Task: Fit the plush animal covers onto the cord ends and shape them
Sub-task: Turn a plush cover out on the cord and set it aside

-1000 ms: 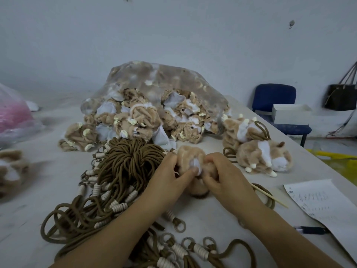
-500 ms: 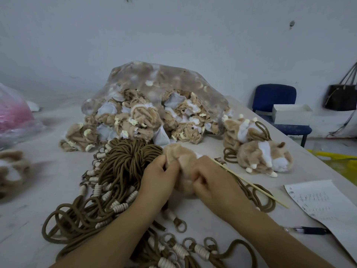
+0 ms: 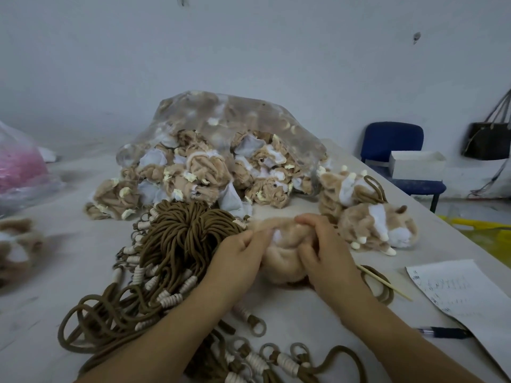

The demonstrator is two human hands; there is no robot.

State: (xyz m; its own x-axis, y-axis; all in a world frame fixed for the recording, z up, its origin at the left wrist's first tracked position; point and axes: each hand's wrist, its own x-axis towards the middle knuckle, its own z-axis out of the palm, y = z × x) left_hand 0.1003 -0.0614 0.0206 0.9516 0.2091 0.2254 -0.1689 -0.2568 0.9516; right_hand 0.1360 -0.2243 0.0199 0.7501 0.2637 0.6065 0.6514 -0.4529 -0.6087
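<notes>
A tan plush cover (image 3: pixel 282 261) with a white patch sits at the table's middle, held between both hands. My left hand (image 3: pixel 237 261) pinches its left side with thumb and fingers. My right hand (image 3: pixel 323 252) grips its top and right side with curled fingers. A thin wooden stick (image 3: pixel 387 286) pokes out to the right from under my right hand, over a brown cord loop (image 3: pixel 378 283). A bundle of brown cords (image 3: pixel 177 244) with white wrapped ends lies to the left. Two fitted plush animals (image 3: pixel 373 225) lie to the right.
A clear bag (image 3: pixel 221 117) spilling several unfitted covers stands behind. Ring-ended cords (image 3: pixel 260 360) lie near the front edge. A paper sheet (image 3: pixel 464 297) and a pen (image 3: pixel 445 333) lie at right. A pink bag (image 3: pixel 19 167) sits far left. A blue chair (image 3: pixel 392 139) stands beyond the table.
The plush cover has been turned and bunched up between my hands. My right hand moved up over its top, and the stick now lies lower, mostly hidden under that hand.
</notes>
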